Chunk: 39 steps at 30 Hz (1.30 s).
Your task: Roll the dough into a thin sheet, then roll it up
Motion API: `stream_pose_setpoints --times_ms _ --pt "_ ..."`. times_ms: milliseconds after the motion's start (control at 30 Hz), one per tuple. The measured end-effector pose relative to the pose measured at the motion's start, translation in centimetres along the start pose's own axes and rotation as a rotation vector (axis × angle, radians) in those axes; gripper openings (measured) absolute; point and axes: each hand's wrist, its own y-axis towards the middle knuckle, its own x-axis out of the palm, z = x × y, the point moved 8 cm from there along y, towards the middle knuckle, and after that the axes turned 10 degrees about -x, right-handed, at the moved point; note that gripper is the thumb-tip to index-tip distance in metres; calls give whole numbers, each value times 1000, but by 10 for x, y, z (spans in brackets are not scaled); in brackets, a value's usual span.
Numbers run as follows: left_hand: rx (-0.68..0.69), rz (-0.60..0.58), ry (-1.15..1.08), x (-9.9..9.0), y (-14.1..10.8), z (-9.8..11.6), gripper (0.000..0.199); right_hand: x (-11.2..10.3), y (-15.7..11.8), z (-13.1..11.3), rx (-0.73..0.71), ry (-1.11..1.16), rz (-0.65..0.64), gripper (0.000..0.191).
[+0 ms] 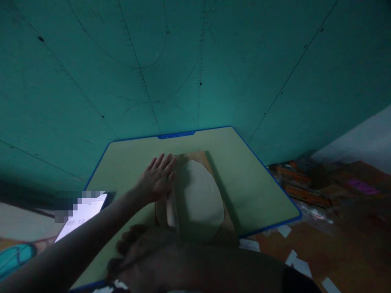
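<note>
My left hand lies palm down with its fingers spread, on the upper left part of a brown board. On this board is a pale rounded sheet. A narrow light strip runs lengthwise below my left hand, near the sheet's left side. My right hand reaches in from the lower right, dark and blurred, nearer to me than the board. Its forearm covers the board's near edge. Whether its fingers hold anything cannot be made out.
The board rests on a pale tabletop with a blue rim. A lit phone-like screen is at the left, partly pixelated. Behind stands a green wall with drawn lines. Paper scraps and stacked items lie at the right.
</note>
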Motion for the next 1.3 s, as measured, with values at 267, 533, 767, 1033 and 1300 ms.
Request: stream_pose_setpoints --times_ms 267,533,767,1033,1300 --pt "86 22 18 5 47 75 59 -44 -90 15 178 -299 312 39" --pt "153 -66 -77 -2 66 136 64 -41 -152 25 303 -127 375 43" --pt "96 5 -85 -6 38 84 70 -48 -102 12 255 -76 334 35" --pt "-33 -77 -102 3 3 13 59 -44 -41 -1 154 19 243 25" --pt "35 -53 -51 4 1 5 57 -38 -38 0 106 -76 283 24"
